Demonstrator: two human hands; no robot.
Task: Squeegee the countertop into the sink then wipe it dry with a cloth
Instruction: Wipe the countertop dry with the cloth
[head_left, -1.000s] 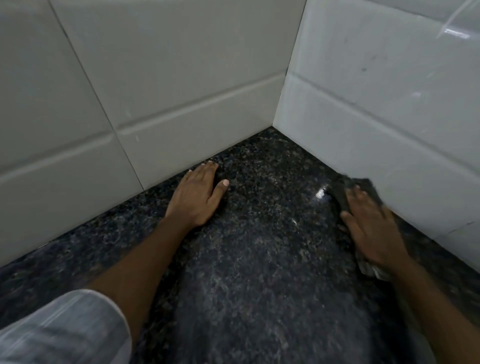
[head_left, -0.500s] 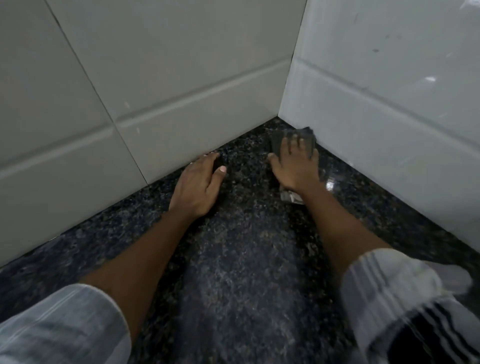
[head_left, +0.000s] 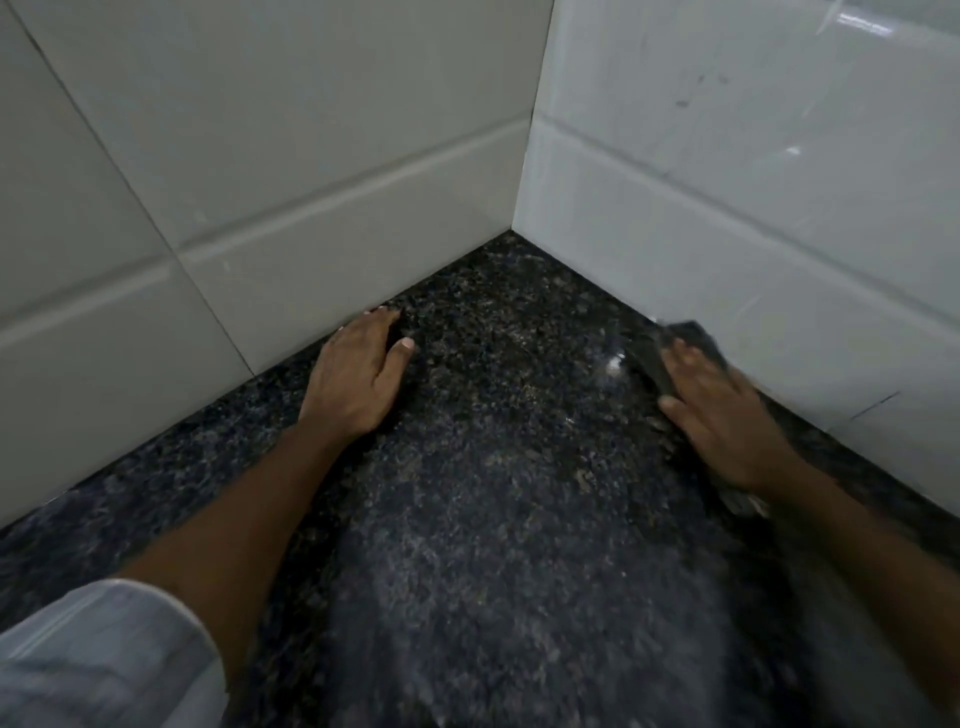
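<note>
Head view, only cam: you're leaning over a dark speckled granite countertop (head_left: 493, 519) where it runs into a corner formed by two walls of large pale tiles (head_left: 322, 130), left wall greyer, rt wall whiter and glossy w/ light reflections near the top. Your left hand (head_left: 356, 376) lies flat on the stone, palm down, fingers straight and together, thumb out to the side; fingertips reach the base of the left wall. It grasps nothing, just rests there. Left forearm is bare, w/ a light rolled sleeve (head_left: 98, 654) at the lower left edge. Your right hand (head_left: 719, 415) presses flat on a dark cloth (head_left: 688, 335) on the counter, just beside the foot of the rt wall; fingers look extended over it, not curled round it, though the hand is motion-blurred so finer detail can't be confirmed. Cloth shows ahead of the fingertips and again as a paler bit under the wrist. A small bright wet-looking glint (head_left: 615, 364) sits on the stone just left of the cloth. Both hands well apart, bare granite between them.
</note>
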